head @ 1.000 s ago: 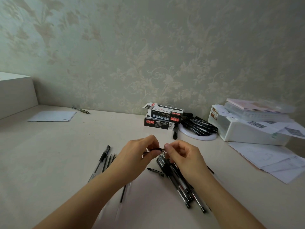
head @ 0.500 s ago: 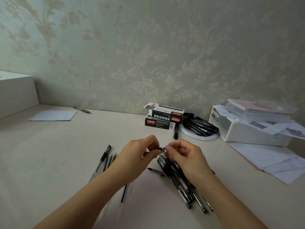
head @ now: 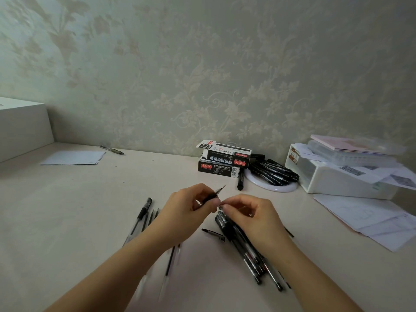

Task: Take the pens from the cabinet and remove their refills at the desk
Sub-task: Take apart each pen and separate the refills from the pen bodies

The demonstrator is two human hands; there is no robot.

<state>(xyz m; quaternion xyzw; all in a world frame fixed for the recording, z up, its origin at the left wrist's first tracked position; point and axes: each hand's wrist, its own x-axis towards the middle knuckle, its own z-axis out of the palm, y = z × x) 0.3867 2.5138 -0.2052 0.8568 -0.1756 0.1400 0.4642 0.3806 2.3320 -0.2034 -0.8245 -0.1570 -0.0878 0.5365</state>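
My left hand (head: 186, 210) grips a black pen (head: 216, 192) near its front end, with the fine point sticking up and to the right past my fingers. My right hand (head: 252, 215) is just right of it, thumb and forefinger pinched on a small dark piece (head: 221, 207) that looks like the pen's tip cone. A pile of black pens (head: 245, 251) lies on the desk (head: 67, 210) under my right hand. A loose tip cone (head: 213, 233) lies between my wrists. More pens and thin refills (head: 145, 216) lie left of my left hand.
Two stacked pen boxes (head: 225, 162) stand by the wall, beside a white round dish (head: 270, 188) heaped with black pens. A white bin (head: 337, 179) with papers sits at the right, and loose sheets (head: 371, 219) lie in front of it. At the far left are a paper (head: 74, 157), a pen (head: 112, 150) and a white cabinet (head: 20, 124).
The pen was held level between both hands. Now my left hand has tipped its point up to the right, and my right hand has come away from it with a small dark piece.
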